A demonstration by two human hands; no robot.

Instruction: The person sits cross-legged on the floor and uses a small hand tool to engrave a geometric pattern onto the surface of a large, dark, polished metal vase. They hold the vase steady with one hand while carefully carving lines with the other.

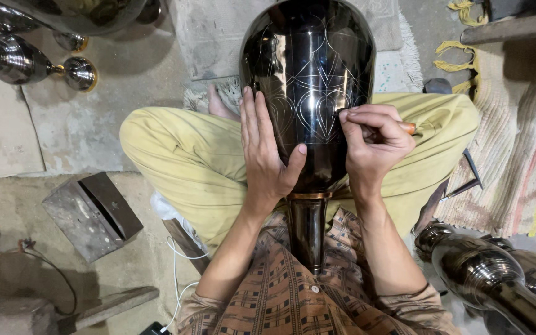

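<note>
A checked brown shirt [280, 298] fills the bottom edge of the head view. Above it, a dark polished metal vase [311, 74], scored with fine heart and petal lines, lies across a seated person's lap on yellow-green trousers [181, 149]. The left hand [267, 152] presses flat on it, fingers spread. The right hand [373, 139] pinches an orange-tipped tool [408, 128] against the metal. More shiny vases [485, 273] lie right.

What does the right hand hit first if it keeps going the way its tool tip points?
Likely the dark engraved metal vase: the right hand points its tool left, with the tip apparently already at the surface by the heart-shaped lines.
</note>
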